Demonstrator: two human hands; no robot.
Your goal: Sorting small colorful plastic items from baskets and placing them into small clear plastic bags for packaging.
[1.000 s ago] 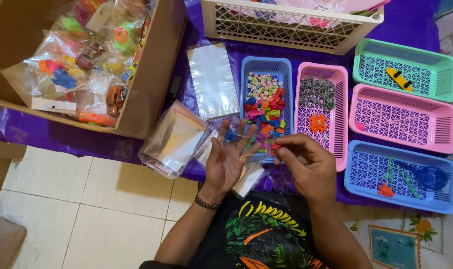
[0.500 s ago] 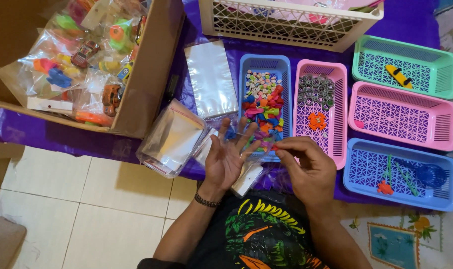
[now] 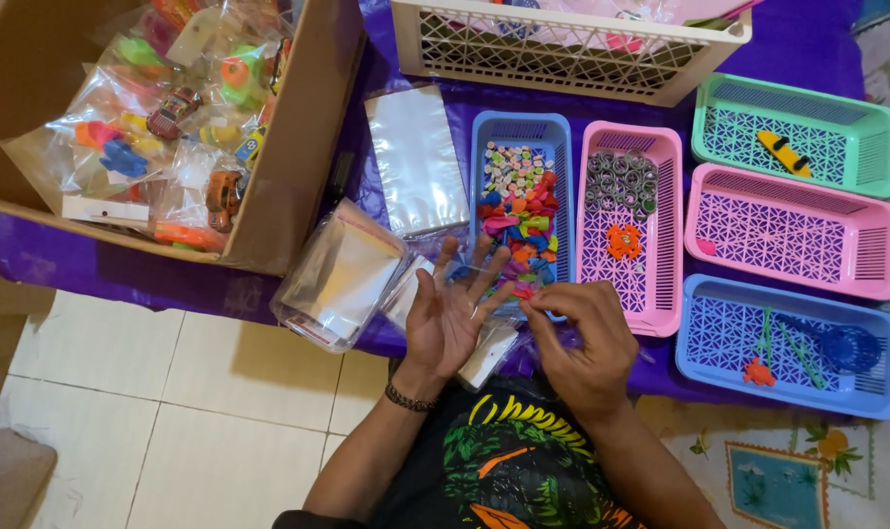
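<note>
**Hands working a small clear bag over the table edge**

The left hand is lying open, palm up and fingers spread, backing a small clear bag that is resting across its fingers over the near end of the blue basket. The right hand is curling beside it, thumb and fingertips pinching something small and red at the bag's edge; what it is cannot be told. Judging from this, doing the step well is calling for the left palm staying flat so the bag mouth is not collapsing, and for the right hand keeping its pinch close to the opening.

From largest down: one cardboard box is holding packed toy bags; one white crate is sitting at the back; five baskets are lying in view, two blue, two pink, one green. Two stacks of empty clear bags are resting left of the hands. The blue basket's coloured bits are too many to count.
</note>
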